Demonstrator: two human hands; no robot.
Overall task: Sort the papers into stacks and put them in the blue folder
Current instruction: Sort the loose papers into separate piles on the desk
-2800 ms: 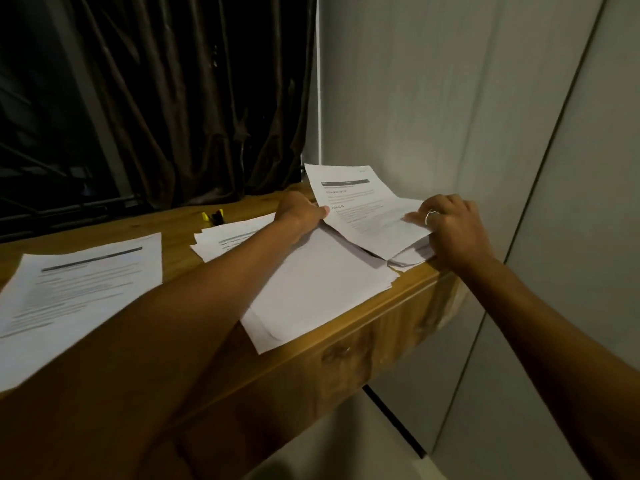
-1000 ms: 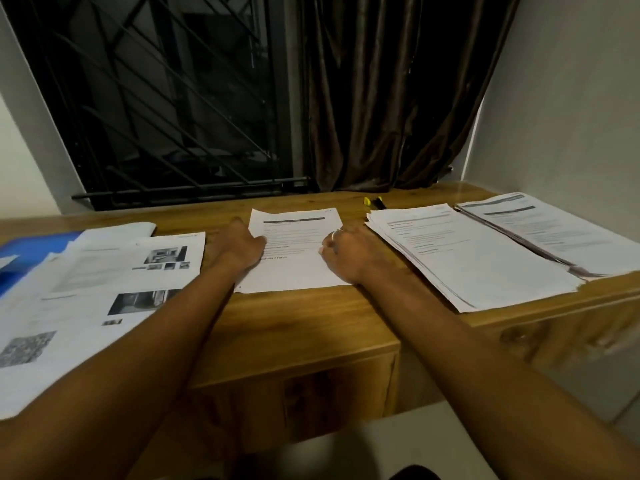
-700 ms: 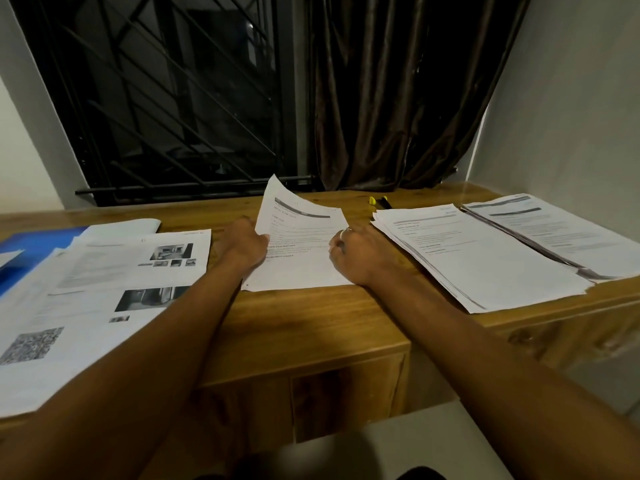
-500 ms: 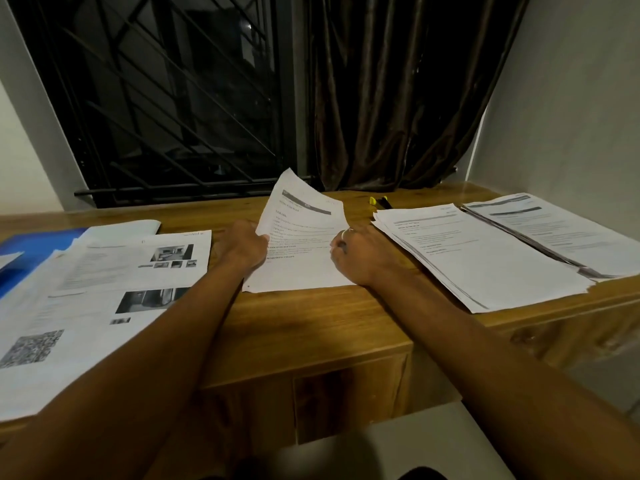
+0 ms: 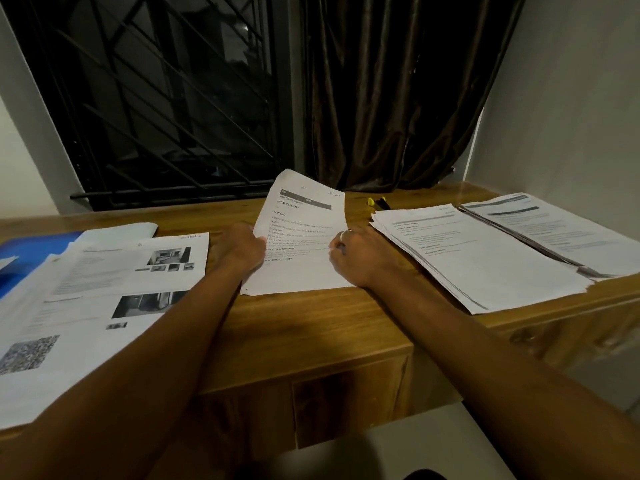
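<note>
A printed sheet [image 5: 301,223] stands tilted up in the middle of the wooden desk [image 5: 311,327], its far edge lifted and its near edge on the wood. My left hand [image 5: 239,251] grips its left edge and my right hand [image 5: 360,254], with a ring, grips its right edge. To the left lies a spread of papers with photos and a QR code [image 5: 104,299]. The blue folder [image 5: 20,261] shows partly under them at the far left. On the right lie two stacks of papers, one [image 5: 478,258] nearer and one [image 5: 554,230] by the wall.
A yellow and black marker [image 5: 377,202] lies near the desk's back edge. A barred window [image 5: 156,98] and a dark curtain [image 5: 391,91] stand behind the desk. A wall [image 5: 571,98] closes off the right side. The right stack overhangs the desk's front edge.
My view swung from the right stacks to the middle of the desk. Both hands took hold of the middle sheet and raised its far edge from flat to tilted up.
</note>
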